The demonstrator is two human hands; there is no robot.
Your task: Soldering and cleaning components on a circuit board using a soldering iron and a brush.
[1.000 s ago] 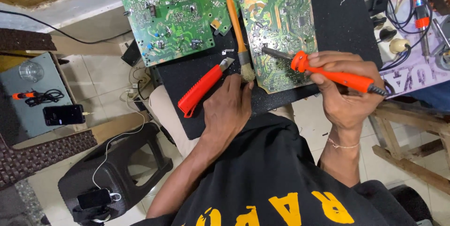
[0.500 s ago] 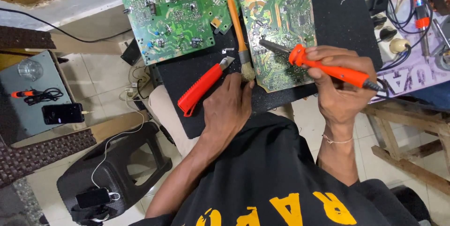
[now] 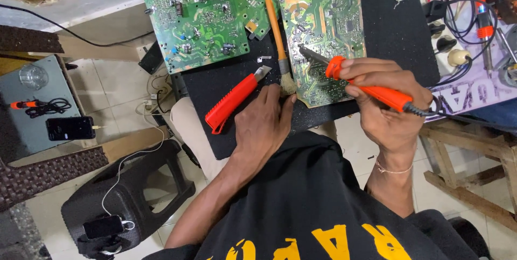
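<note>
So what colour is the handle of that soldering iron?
Orange; the soldering iron in the right hand shows clearly in the head view.

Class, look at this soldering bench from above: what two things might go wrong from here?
1. The soldering iron in the right hand has its tip on the circuit board; the left hand rests close by and might get burned.
2. The brush bristles lie beside the tip and may scorch.
</note>
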